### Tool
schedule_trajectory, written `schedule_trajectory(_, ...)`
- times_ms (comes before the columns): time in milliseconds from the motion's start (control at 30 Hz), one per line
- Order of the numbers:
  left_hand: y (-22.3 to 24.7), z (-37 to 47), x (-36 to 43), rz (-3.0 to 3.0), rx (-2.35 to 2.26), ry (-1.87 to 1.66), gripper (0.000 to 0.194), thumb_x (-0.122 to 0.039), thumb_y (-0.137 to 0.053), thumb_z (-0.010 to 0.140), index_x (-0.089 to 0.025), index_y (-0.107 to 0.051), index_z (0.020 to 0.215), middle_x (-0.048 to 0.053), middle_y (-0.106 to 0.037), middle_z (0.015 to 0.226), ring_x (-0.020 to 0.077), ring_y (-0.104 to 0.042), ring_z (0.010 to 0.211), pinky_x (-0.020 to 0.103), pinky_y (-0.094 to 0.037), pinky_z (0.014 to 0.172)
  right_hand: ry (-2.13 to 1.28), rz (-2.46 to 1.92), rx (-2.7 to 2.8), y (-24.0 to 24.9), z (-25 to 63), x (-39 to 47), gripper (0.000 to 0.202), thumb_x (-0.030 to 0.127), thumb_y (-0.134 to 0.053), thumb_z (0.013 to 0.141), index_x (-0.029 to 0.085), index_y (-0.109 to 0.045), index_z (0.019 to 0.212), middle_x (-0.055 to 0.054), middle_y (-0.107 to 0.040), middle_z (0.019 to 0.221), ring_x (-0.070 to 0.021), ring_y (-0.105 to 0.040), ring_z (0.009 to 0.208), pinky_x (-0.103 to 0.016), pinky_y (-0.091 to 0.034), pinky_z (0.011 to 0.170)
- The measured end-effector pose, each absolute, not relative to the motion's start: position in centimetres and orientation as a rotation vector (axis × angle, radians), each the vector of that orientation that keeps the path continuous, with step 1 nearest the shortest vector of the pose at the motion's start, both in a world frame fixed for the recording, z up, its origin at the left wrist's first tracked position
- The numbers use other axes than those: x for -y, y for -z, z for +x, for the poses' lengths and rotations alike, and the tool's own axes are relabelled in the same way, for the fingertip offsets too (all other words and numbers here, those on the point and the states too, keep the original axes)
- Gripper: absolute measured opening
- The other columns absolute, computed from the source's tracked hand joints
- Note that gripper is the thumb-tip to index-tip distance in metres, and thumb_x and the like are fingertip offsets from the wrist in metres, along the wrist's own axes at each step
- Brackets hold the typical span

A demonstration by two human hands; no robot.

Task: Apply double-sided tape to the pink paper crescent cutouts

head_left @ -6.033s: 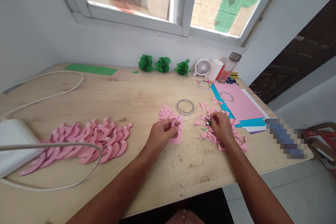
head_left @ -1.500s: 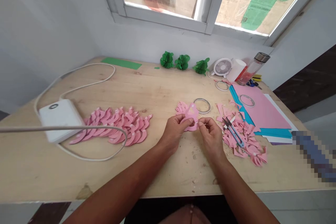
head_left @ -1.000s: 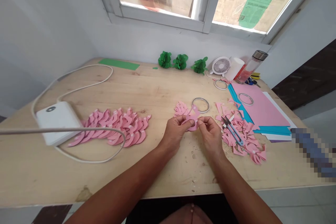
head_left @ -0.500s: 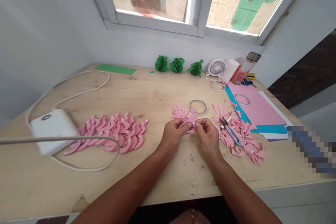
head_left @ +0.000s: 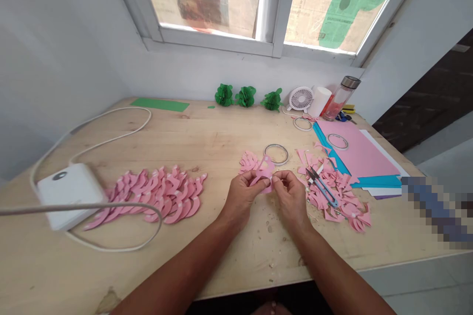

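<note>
Between my hands, over the middle of the table, is a curved pink paper cutout (head_left: 265, 170). My left hand (head_left: 242, 194) pinches it between thumb and fingers. My right hand (head_left: 290, 192) has its thumb and forefinger pressed together at the cutout's right edge. Just beyond them lie a small pile of pink paper pieces (head_left: 249, 161) and a roll of tape (head_left: 276, 154). To the right, blue-handled thread snips (head_left: 322, 188) rest on a heap of pink paper scraps (head_left: 343, 197). Rows of overlapping pink curved cutouts (head_left: 177, 194) spread out on the left.
A white box (head_left: 72, 197) with a cable (head_left: 155, 206) occupies the left side. Green paper ornaments (head_left: 245, 97), a small fan (head_left: 300, 99) and a glass bottle (head_left: 342, 98) stand along the wall. Coloured paper sheets (head_left: 365, 152) with a tape roll (head_left: 337, 141) lie at right.
The view has shifted slightly, so the table sits a little lower in the picture. The pink cutout has turned a little between my fingers; both hands stay at its edges.
</note>
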State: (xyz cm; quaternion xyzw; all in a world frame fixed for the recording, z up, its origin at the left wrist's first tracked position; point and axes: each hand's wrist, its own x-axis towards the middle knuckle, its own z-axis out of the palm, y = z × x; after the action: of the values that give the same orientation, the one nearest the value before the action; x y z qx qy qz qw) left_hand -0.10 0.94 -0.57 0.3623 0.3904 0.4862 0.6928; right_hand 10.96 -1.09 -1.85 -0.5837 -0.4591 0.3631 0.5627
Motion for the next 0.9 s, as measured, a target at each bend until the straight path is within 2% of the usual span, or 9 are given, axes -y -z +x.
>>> schedule_trajectory(200, 0.70, -0.03, -0.91, 0.821, -0.873, -1.098, 0.021, -0.022, -0.073, 0.054, -0.013, -0.065, 0.072, 0.003, -0.065, 0.071, 0.0164, -0.059, 0.070, 0.029, -0.045, 0.071, -0.837, -1.386, 1.096, 1.72, 10.86, 1.24, 0.015, 0.032, -0.053, 0.074, 0.017, -0.055, 0.075, 0.001, -0.054, 0.068, -0.0121, -0.047, 0.060, -0.023, -0.038, 0.055)
schedule_trajectory(533, 0.75, -0.02, -1.12, 0.847, -0.940, -1.150, 0.017, -0.019, -0.072, 0.054, -0.013, -0.061, 0.066, -0.001, -0.061, 0.063, 0.0100, -0.053, 0.059, 0.021, -0.041, 0.059, -0.734, -1.434, 1.188, 1.65, 10.94, 1.45, 0.011, 0.027, -0.051, 0.075, 0.018, -0.057, 0.074, 0.000, -0.056, 0.072, -0.0133, -0.048, 0.065, -0.025, -0.038, 0.060)
schedule_trajectory(900, 0.53, -0.22, -1.29, 0.877, -0.963, -1.176, 0.018, -0.022, -0.069, 0.056, -0.014, -0.059, 0.069, 0.000, -0.061, 0.065, 0.0122, -0.055, 0.062, 0.022, -0.043, 0.060, -0.711, -1.435, 1.162, 1.31, 11.05, 1.53, 0.014, 0.027, -0.051, 0.075, 0.018, -0.059, 0.081, -0.002, -0.060, 0.077, -0.0150, -0.051, 0.070, -0.027, -0.039, 0.066)
